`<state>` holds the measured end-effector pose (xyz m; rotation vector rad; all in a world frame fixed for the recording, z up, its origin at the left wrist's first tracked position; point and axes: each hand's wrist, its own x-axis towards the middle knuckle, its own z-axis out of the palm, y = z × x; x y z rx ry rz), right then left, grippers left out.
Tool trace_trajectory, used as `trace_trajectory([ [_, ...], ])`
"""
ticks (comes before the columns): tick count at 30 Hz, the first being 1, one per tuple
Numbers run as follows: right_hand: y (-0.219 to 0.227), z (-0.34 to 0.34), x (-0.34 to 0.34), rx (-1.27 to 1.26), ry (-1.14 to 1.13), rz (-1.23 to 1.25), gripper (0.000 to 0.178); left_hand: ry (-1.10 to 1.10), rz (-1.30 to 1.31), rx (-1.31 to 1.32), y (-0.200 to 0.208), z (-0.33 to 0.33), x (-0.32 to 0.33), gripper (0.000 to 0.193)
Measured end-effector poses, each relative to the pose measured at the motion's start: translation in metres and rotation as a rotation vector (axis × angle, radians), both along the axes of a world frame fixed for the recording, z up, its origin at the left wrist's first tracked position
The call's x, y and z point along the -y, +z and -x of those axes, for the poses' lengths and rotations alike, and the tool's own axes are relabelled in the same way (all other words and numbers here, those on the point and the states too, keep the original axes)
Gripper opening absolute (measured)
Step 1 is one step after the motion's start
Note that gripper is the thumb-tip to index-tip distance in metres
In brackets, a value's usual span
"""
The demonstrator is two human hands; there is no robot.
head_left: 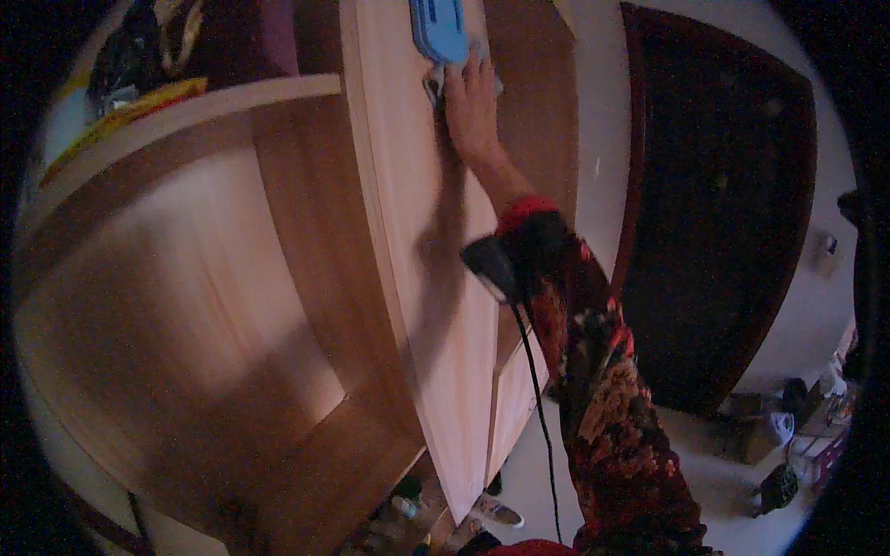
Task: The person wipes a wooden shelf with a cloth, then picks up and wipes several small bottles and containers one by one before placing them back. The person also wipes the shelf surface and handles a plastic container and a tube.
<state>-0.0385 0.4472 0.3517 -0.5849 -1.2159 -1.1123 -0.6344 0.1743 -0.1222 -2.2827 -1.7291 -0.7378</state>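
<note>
My right hand [473, 111] reaches up along a tall light-wood cabinet panel [389, 185], its fingers stretched upward. Under the palm and fingers is a crumpled greyish cloth [434, 85], pressed against the wood; part of it is hidden by the hand. Just above the fingertips, a blue oblong plastic piece [441, 37] sits on the panel, cut off by the top of the picture. Near my patterned sleeve hangs a small black device [491, 266] with a black cable [542, 417] running down. My left hand does not show.
An open wooden compartment [185, 278] lies left of the panel, with a shelf [278, 90] holding bags above. A dark door [723, 204] stands at right. Boxes and bags [760, 435] lie on the floor at lower right. A shoe [498, 510] shows below the panel.
</note>
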Motion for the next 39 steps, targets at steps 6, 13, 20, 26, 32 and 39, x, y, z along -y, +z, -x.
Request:
trace_trajectory([
  [6, -0.01, 0.018, 0.056, -0.073, 0.203, 0.193, 0.056, 0.036, -0.047, -0.015, 0.005, 0.005, 0.004, 0.053],
  [13, -0.183, 0.023, 0.099, -0.3, 0.172, 0.375, 0.055, 0.097, -0.046, -0.012, 0.009, 0.007, 0.045, 0.052],
  [20, -0.426, 0.051, 0.052, -0.82, 0.35, 0.766, 0.056, -0.029, -0.036, -0.075, 0.045, -0.058, 0.032, 0.053],
  [26, -0.422, 0.075, 0.04, -1.006, 0.407, 0.876, 0.059, 0.118, 0.157, -0.036, 0.035, -0.016, 0.019, 0.053],
  [32, -0.253, 0.125, 0.121, -0.508, 0.403, 0.697, 0.07, 0.238, 0.298, -0.108, 0.061, -0.055, 0.025, 0.054],
  [39, -0.416, 0.099, 0.102, -0.845, 0.477, 0.874, 0.063, 0.106, 0.382, -0.124, 0.115, -0.092, 0.028, 0.054],
])
